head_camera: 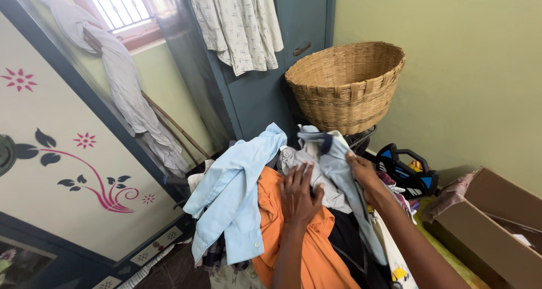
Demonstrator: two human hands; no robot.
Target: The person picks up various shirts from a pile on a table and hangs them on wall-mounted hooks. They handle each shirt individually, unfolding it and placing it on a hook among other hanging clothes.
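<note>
A cupboard door [62, 170] with pink flower patterns fills the left side of the frame, and a grey-blue door [265, 91] stands at upper centre with a white patterned garment [237, 23] hung over it. A woven basket [347, 86] sits right of centre, against the green wall. At the lower right edge lies an open cardboard box [491, 227]. The heap of clothes [293, 210] occupies the lower centre: a light blue shirt [234, 193] drapes down its left side, an orange cloth [307, 249] lies beside it, and a pale grey-blue garment [333, 165] rests on top. The left hand [299, 196] lies flat, fingers spread wide, pressing on the grey-blue garment where it meets the orange cloth. The right hand [364, 173] is closed narrowly on the same garment's right edge, gripping its fabric. A black and blue bag [409, 173] sits just right of that hand.
</note>
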